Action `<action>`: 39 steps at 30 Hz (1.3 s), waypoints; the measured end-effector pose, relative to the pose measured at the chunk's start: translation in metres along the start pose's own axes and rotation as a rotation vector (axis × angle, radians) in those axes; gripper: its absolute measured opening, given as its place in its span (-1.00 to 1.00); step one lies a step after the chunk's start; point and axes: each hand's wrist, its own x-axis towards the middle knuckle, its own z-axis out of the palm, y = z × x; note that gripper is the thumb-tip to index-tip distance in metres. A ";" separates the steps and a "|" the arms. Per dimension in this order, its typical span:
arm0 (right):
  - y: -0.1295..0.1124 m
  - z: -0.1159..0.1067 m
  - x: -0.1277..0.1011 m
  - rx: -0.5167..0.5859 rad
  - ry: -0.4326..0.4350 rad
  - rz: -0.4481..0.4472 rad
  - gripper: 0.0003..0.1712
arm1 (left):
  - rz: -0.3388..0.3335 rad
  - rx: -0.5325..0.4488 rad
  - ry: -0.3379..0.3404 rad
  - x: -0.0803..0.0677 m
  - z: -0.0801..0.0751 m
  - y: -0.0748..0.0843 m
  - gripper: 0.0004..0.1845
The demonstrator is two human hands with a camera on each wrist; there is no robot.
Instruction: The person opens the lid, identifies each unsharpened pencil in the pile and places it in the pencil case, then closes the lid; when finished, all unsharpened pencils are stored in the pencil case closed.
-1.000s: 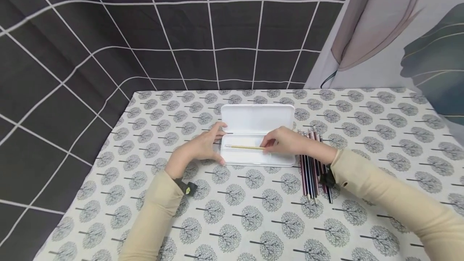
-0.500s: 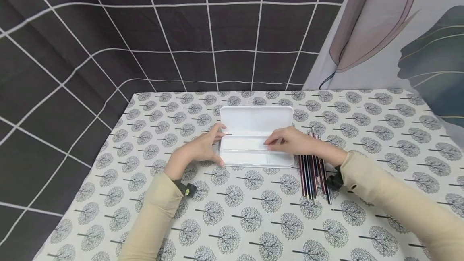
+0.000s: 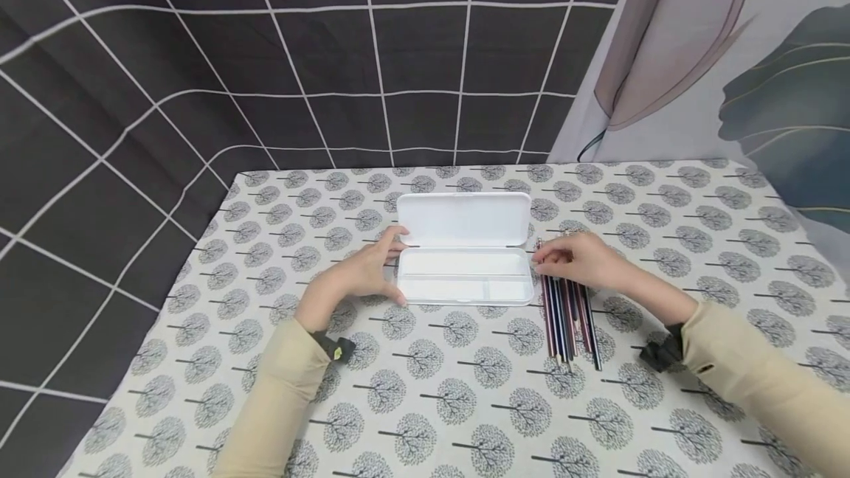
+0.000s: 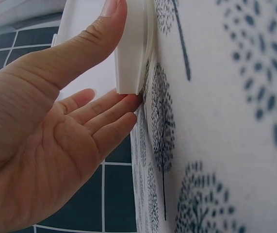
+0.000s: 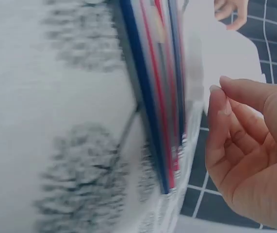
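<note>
A white pencil case (image 3: 441,291) lies with its lid (image 3: 465,220) raised; a long compartment runs along the back and two shorter ones along the front. My left hand (image 3: 364,270) holds its left end, thumb at the front corner and fingers at the back. In the left wrist view the thumb (image 4: 106,29) lies against the case's side wall. My right hand (image 3: 584,258) hovers over the top of a bundle of dark red and blue pencils (image 3: 564,323), right of the case. Its thumb and index tips (image 5: 216,90) meet with nothing between them.
The tablecloth (image 3: 425,382) is white with grey trees. Behind the table hangs a dark curtain (image 3: 425,50) with white grid lines, and a pale leaf-patterned cloth (image 3: 690,109) hangs at the right.
My right hand has left the case and moved right, over the pencils. The gold-coloured thin stick it held in the case no longer shows. My left hand stays at the case.
</note>
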 end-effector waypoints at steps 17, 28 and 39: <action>0.010 0.016 -0.003 -0.069 0.015 0.221 -0.73 | -0.012 -0.020 0.005 -0.001 0.003 -0.001 0.26; 0.004 0.014 0.004 -0.189 0.000 0.233 -0.72 | -0.020 -0.005 0.010 -0.002 0.000 0.001 0.28; -0.006 0.011 0.011 -0.190 -0.080 0.287 -0.57 | -0.002 0.016 0.015 -0.004 0.000 0.004 0.29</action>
